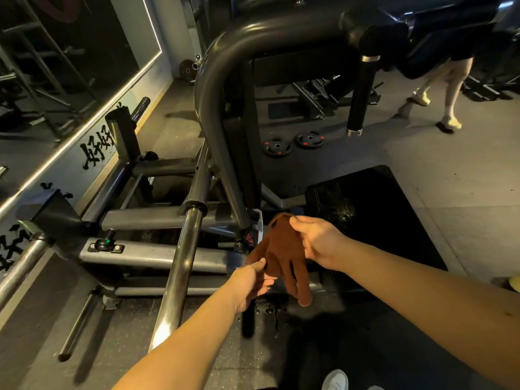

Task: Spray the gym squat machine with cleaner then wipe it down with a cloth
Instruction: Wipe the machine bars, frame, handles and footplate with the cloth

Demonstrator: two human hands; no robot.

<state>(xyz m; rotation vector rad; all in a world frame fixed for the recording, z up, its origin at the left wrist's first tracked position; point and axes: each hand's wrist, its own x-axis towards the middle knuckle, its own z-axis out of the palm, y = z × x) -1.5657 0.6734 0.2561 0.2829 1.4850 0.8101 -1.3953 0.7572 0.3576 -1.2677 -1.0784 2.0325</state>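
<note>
**Two hands on one brown cloth, low at the machine base**

Both bare arms reach forward and down. Cloth (281, 257) is rust-brown, soft, matte, bunched into folds, held in the air between the two hands. Right hand (315, 243) grips the cloth's upper part, fingers curled round it, thumb on top. Left hand (250, 282) pinches the lower left edge between thumb and fingers. A long limp tail of the cloth droops below both grips, free of either hand.

Squat machine (225, 80): thick dark tubular frame, smooth painted metal, bent in a wide curve overhead, running down to a joint just left of the cloth. Cloth hangs near that joint; cannot tell if it touches the frame. Polished steel bar (183, 266), round and shiny, slants just left of the left forearm. Black footplate (365, 215), flat, rough-textured, faintly glistening, lies behind the right hand.

Floor (197, 347) is dark speckled rubber with wet-looking spots under the cloth. Two black round weight plates (277, 147) with red marks lie flat further back. Mirror (56, 52) with a lit edge lines the left wall. Another person's legs (447, 91) in pale shoes stand at top right. White shoe (334, 380) shows at the bottom edge.
</note>
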